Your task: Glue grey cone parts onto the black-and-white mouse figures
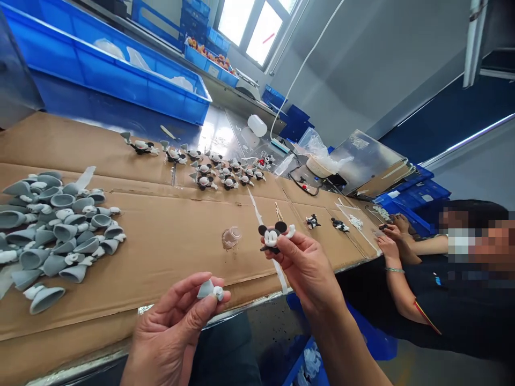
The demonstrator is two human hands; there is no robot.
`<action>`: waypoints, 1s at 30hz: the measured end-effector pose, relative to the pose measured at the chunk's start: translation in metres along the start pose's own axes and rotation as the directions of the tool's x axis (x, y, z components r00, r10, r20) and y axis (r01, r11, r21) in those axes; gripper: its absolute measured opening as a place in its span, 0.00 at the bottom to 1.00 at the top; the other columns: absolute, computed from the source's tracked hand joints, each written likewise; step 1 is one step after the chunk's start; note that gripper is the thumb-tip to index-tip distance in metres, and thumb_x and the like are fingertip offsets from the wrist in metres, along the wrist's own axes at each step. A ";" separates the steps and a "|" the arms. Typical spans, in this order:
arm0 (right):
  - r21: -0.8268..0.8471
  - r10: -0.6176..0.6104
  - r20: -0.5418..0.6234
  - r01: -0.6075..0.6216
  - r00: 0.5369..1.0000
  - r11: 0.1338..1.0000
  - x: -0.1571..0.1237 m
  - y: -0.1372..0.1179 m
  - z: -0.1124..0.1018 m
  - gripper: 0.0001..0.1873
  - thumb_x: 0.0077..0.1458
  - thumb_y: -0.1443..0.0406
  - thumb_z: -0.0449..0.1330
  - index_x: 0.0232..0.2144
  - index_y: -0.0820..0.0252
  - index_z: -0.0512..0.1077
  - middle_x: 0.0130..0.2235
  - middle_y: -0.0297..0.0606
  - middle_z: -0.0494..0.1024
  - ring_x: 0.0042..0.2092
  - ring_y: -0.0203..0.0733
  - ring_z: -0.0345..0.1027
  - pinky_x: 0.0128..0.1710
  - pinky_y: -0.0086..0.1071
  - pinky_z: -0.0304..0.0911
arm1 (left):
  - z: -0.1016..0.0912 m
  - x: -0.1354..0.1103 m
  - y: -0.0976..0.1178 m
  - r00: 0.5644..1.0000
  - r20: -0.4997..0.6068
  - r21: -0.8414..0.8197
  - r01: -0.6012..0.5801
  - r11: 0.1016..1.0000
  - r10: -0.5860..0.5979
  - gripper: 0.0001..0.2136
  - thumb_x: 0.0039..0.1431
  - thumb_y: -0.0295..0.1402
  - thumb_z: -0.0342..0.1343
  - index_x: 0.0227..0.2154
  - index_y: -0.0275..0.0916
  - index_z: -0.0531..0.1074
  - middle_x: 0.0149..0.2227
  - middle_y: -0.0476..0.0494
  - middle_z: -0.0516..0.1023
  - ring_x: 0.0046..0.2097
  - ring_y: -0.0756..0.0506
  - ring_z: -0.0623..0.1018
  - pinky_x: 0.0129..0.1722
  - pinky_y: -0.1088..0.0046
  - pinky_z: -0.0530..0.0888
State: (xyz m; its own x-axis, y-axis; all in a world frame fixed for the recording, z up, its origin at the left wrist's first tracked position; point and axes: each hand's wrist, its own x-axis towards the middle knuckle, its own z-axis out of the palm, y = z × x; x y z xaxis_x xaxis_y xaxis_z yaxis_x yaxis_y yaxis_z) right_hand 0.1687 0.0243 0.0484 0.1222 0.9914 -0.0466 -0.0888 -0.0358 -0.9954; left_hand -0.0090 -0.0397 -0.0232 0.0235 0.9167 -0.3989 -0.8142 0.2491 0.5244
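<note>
My left hand point(177, 321) is closed on a small grey cone with a white hand-shaped piece point(209, 290), pinched between thumb and fingers near the table's front edge. To its right, my right hand point(303, 262) grips a black-and-white mouse figurine point(272, 236) with round black ears and a white hand sticking out at one side. The two parts are held apart. A pile of grey cones with white hands point(64, 230) lies on the left of the cardboard. Beyond my hands stand rows of mouse figurines with grey cones attached point(217, 169). A small clear cup point(232, 237) sits between.
Brown cardboard point(161, 257) covers the table. A long blue crate point(120, 69) stands at the back left. Thin sticks point(279, 213) and two black-and-white figurines point(340, 224) lie to the right. Co-workers point(454, 289) sit along the right side, their hands over the table.
</note>
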 end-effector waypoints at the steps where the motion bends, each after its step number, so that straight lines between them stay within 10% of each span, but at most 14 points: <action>1: 0.012 0.001 0.014 -0.001 1.000 1.000 -0.006 0.000 0.000 0.15 0.38 0.57 0.80 0.28 0.57 0.84 0.31 0.36 0.82 0.31 0.35 0.74 0.33 0.25 0.73 | 0.000 -0.001 -0.001 1.000 0.004 -0.010 -0.003 1.000 0.003 0.15 0.37 0.32 0.79 0.31 0.42 0.85 0.35 0.41 0.87 0.34 0.45 0.85 0.38 0.80 0.81; 12: -0.048 -0.137 0.027 0.138 0.990 0.989 -0.058 0.012 0.021 0.10 0.43 0.63 0.77 0.32 0.49 0.85 0.30 0.34 0.82 0.31 0.37 0.74 0.32 0.24 0.72 | 0.013 -0.008 -0.007 0.989 -0.114 -0.053 -0.103 0.993 0.096 0.17 0.29 0.34 0.81 0.26 0.44 0.84 0.29 0.45 0.86 0.29 0.47 0.84 0.36 0.79 0.81; 30: -0.139 -0.203 0.062 0.210 0.977 0.968 -0.058 0.022 0.026 0.12 0.45 0.68 0.76 0.34 0.48 0.85 0.32 0.31 0.82 0.33 0.35 0.76 0.34 0.20 0.72 | 0.013 -0.013 -0.015 0.982 -0.106 0.004 -0.158 0.987 0.158 0.14 0.37 0.31 0.79 0.30 0.43 0.84 0.31 0.47 0.86 0.33 0.47 0.84 0.41 0.78 0.81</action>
State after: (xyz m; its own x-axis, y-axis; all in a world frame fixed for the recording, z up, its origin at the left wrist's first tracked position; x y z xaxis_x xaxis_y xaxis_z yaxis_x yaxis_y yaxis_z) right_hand 0.1339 -0.0309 0.0311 0.0765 0.9839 0.1614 0.0768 0.1556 -0.9848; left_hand 0.0103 -0.0514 -0.0156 -0.1670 0.9060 -0.3890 -0.8056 0.1020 0.5836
